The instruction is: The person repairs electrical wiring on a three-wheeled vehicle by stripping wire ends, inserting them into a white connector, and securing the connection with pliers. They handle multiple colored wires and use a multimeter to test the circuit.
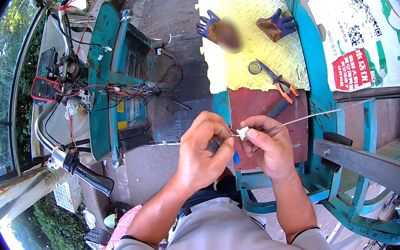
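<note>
My left hand (201, 152) is closed in a pinch on a thin wire (233, 136). My right hand (269, 149) grips a small white connector (243, 133) between thumb and fingers, close to my left fingertips. A long thin rod or wire (317, 114) runs rightward from behind my right hand. Below my fingers is a small blue object (236, 157) on the red board (297, 136). Beyond them, orange-handled pliers (283, 85) and a black tape roll (254, 67) lie by the yellow foam mat (224, 78). A dark cylindrical object (279, 108) is partly hidden behind my right hand.
Work gloves (282, 25) and a blurred brown object (227, 35) lie on the mat. A teal vehicle frame with wiring (117, 87) and handlebar (87, 172) stands left. Right are a printed white sign (351, 24) and metal beam (373, 169).
</note>
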### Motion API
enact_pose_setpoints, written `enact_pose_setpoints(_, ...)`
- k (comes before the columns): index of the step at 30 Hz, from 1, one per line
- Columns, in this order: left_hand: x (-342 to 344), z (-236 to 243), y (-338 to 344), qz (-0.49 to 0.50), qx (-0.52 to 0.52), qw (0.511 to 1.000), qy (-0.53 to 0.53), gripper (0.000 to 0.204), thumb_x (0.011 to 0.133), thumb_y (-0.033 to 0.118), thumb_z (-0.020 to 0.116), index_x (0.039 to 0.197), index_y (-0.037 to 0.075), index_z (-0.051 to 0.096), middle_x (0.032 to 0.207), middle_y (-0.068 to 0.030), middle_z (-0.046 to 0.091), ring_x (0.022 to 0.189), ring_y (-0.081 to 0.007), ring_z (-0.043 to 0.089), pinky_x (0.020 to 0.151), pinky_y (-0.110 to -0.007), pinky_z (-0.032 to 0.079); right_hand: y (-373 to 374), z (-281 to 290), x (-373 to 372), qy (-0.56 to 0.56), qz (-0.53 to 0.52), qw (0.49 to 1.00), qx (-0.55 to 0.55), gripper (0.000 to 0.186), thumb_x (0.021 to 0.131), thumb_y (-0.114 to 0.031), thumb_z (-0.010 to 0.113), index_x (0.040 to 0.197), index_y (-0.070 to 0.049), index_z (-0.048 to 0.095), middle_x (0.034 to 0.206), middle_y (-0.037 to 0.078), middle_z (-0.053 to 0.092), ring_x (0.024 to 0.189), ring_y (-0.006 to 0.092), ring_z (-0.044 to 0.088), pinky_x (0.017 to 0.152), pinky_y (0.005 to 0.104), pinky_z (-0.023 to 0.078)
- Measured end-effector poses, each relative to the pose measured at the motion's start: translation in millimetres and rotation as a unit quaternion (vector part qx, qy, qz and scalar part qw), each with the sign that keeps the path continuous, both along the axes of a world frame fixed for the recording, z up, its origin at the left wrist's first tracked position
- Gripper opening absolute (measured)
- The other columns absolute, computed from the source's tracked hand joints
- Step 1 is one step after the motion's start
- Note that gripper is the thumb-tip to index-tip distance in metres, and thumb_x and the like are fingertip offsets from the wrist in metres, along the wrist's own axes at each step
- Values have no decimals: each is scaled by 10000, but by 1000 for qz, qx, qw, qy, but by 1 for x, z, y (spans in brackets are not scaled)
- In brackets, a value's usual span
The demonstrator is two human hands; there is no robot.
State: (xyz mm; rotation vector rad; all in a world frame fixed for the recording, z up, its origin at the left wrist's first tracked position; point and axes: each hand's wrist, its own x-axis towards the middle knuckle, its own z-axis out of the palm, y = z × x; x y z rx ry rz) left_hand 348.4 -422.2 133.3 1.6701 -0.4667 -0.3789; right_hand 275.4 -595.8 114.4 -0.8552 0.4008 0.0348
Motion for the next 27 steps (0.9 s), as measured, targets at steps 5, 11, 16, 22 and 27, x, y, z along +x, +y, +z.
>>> enact_pose_setpoints(5,-2,0,0,-17,11,1000,-8,89,838,-109,650,878,-32,633,1036,-109,609,899,-147,662,786,-291,572,4,1,1,10,-7,1000,-16,198,970,-62,699,1142,36,708,882,59,716,717,103,640,626,246,514)
enact_pose_setpoints(11,-2,-1,4,-28,4,999,36,84,905,-106,663,964,-47,668,1085,-109,594,942,-149,663,804,-289,579,5,0,1,17,-9,998,-68,201,964,-54,705,1145,32,715,885,62,719,716,109,645,628,253,521)
enact_pose_setpoints(16,-3,-2,9,-22,-25,996,85,79,946,-94,642,1012,-60,668,1103,-112,584,964,-157,667,817,-295,587,5,0,2,4,-20,998,-65,201,960,-50,708,1137,46,712,872,74,712,717,121,648,628,258,518)
enact_pose_setpoints(22,-2,1,6,-27,19,998,48,49,949,-84,629,991,-64,645,1076,-100,575,938,-135,647,817,-291,579,8,1,2,8,-19,995,-98,197,959,-48,709,1131,47,712,871,69,712,720,115,646,632,251,512)
enact_pose_setpoints(27,-3,0,6,-32,37,998,38,42,947,-81,625,982,-58,629,1071,-97,570,930,-127,640,815,-292,578,9,1,0,7,-14,994,-108,197,959,-51,710,1130,48,712,877,61,716,722,109,644,640,247,512)
